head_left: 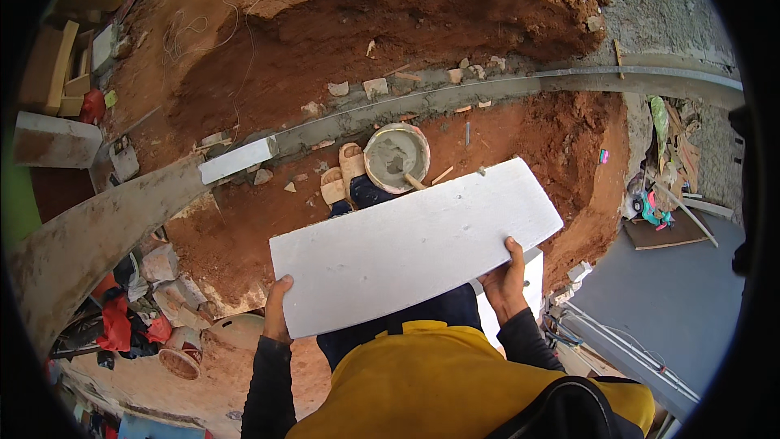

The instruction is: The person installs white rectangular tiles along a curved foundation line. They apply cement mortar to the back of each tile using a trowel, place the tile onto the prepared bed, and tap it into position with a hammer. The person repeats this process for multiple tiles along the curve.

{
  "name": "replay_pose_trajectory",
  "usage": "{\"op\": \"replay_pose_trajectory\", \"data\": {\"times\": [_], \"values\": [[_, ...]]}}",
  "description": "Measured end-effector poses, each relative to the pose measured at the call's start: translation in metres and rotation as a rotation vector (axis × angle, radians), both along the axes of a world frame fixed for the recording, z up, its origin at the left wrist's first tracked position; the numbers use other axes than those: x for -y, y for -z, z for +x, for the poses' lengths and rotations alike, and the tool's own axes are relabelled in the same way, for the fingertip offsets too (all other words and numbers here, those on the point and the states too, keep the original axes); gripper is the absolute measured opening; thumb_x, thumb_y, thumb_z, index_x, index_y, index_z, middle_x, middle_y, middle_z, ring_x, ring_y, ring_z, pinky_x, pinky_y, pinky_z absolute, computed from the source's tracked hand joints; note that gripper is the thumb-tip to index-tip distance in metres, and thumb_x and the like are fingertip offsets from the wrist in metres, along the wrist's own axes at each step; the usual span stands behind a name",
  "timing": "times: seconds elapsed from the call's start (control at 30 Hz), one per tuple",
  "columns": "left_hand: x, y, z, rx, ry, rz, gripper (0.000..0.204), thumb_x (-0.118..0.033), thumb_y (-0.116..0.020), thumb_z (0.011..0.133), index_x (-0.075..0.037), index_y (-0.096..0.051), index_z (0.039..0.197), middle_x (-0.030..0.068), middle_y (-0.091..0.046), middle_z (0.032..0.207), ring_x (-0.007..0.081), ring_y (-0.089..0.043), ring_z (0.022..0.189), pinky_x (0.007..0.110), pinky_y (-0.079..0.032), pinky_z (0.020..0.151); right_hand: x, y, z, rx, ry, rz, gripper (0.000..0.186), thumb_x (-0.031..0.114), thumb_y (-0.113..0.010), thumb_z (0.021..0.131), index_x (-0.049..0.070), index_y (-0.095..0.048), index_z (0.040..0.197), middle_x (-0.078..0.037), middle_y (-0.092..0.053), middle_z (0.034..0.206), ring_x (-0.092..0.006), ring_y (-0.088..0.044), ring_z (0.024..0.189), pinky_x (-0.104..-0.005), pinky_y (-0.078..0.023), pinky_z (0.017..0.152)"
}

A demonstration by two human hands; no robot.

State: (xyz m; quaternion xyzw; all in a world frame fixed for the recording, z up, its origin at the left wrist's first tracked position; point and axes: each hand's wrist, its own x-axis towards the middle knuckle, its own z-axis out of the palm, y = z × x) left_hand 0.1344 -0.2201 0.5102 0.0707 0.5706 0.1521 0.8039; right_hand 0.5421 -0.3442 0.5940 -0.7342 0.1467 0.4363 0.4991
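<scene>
Left hand [276, 309] and right hand [505, 283] each grip the near edge of a white block [414, 245], fingers wrapped underneath. Block is held level above a mortar pan [396, 158] on red soil [528, 134].

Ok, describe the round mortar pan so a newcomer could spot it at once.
Find the grey concrete strip curving across the red soil. Just below its middle, beside the tan sandals, sits the mortar pan. It is the only round basin of wet grey mix there, with a wooden handle sticking out.
</scene>
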Motion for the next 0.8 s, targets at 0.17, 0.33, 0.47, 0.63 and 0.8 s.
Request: {"op": "replay_pose_trajectory", "data": {"times": [0.17, 0.33, 0.47, 0.63, 0.8], "values": [[-0.018, -0.002, -0.005, -0.027, 0.014, -0.004, 0.087, -0.056, -0.065, 0.095, 0.000, -0.044, 0.158, 0.0222, -0.058, 0.147, 0.0328, -0.060, 0.132, 0.043, -0.051, 0.108, -0.006, 0.006, -0.010, -0.012, 0.027, -0.005, 0.099, 0.058, -0.069, 0.092, 0.000, -0.030, 0.161, -0.025, -0.049, 0.154, -0.0431, -0.056, 0.140, -0.0659, -0.052, 0.107], [-0.025, -0.004, -0.011, -0.054, 0.009, 0.020, 0.088, -0.057, -0.065, 0.095, 0.000, -0.044, 0.157, 0.0222, -0.058, 0.146, 0.0333, -0.060, 0.132, 0.043, -0.050, 0.108, -0.020, 0.015, -0.011, -0.045, 0.020, 0.020, 0.100, 0.058, -0.072, 0.091, -0.003, -0.031, 0.159, -0.025, -0.050, 0.151, -0.0413, -0.058, 0.138, -0.0619, -0.054, 0.107], [-0.020, 0.000, -0.018, -0.049, -0.033, 0.040, 0.087, -0.056, -0.064, 0.095, 0.000, -0.044, 0.157, 0.0223, -0.058, 0.145, 0.0331, -0.060, 0.132, 0.043, -0.051, 0.106, -0.037, 0.015, -0.013, -0.040, -0.017, 0.021, 0.100, 0.058, -0.073, 0.090, -0.005, -0.033, 0.158, -0.025, -0.052, 0.147, -0.0388, -0.060, 0.135, -0.0580, -0.055, 0.107], [-0.005, 0.005, -0.026, -0.009, -0.113, 0.057, 0.086, -0.054, -0.064, 0.095, 0.001, -0.043, 0.158, 0.0228, -0.057, 0.146, 0.0330, -0.060, 0.133, 0.043, -0.052, 0.106, -0.059, 0.011, -0.020, -0.036, -0.104, -0.011, 0.102, 0.060, -0.071, 0.090, 0.001, -0.030, 0.162, -0.023, -0.049, 0.153, -0.0410, -0.056, 0.138, -0.0635, -0.051, 0.107], [0.009, 0.007, -0.035, -0.088, -0.167, 0.023, 0.083, -0.053, -0.063, 0.096, 0.001, -0.045, 0.157, 0.0221, -0.059, 0.144, 0.0329, -0.061, 0.131, 0.043, -0.053, 0.105, -0.074, 0.010, -0.026, -0.030, -0.164, -0.071, 0.106, 0.061, -0.072, 0.088, 0.001, -0.026, 0.163, -0.026, -0.045, 0.155, -0.0425, -0.053, 0.140, -0.0636, -0.051, 0.107]]}}
